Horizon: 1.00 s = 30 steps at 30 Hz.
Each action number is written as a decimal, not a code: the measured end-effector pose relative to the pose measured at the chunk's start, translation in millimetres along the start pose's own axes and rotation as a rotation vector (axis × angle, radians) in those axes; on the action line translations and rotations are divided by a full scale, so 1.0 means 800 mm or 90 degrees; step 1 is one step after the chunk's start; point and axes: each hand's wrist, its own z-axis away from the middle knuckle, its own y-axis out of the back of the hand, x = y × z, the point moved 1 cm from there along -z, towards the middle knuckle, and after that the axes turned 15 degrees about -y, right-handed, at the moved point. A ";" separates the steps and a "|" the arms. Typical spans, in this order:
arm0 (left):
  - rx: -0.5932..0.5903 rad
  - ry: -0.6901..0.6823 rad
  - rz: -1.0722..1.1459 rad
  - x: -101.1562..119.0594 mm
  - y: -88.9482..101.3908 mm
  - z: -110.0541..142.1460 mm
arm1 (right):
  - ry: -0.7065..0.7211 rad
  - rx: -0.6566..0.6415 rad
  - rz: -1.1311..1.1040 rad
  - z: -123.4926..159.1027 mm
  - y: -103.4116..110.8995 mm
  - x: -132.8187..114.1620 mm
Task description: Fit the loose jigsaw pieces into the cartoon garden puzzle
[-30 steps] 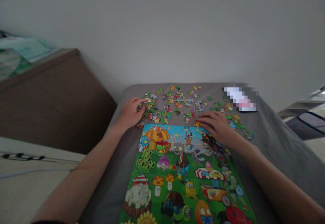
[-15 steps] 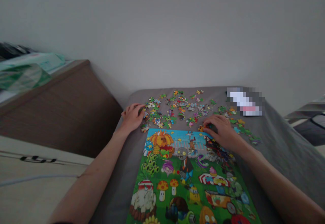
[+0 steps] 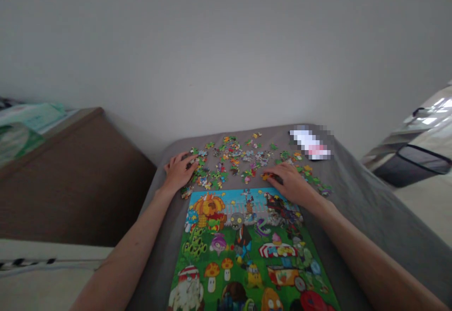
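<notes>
A colourful cartoon picture sheet (image 3: 243,250) lies flat on a grey cloth-covered surface (image 3: 370,217). Beyond its far edge, several loose jigsaw pieces (image 3: 240,158) are scattered. My left hand (image 3: 178,172) rests at the left end of the scatter, fingers lying over a few pieces. At the right, my right hand (image 3: 289,181) lies by the sheet's top right corner, its fingers curled on a small orange and dark piece (image 3: 268,176).
A blurred white and pink item (image 3: 310,144) lies at the far right of the cloth. A brown headboard-like panel (image 3: 70,179) stands to the left with green packaging (image 3: 21,127) on top. A plain wall is behind. A dark bag (image 3: 409,167) sits at the right.
The view has swung so everything sits lower and further left. My left fingers have drawn back slightly from the pieces. My right fingers have curled onto a piece.
</notes>
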 end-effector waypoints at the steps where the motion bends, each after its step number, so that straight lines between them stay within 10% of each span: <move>1: 0.000 0.001 0.003 -0.001 0.000 -0.002 | -0.002 0.002 -0.002 0.000 0.000 -0.001; 30: 0.055 -0.037 0.082 -0.022 -0.004 0.000 | -0.002 -0.029 -0.048 0.006 -0.010 0.008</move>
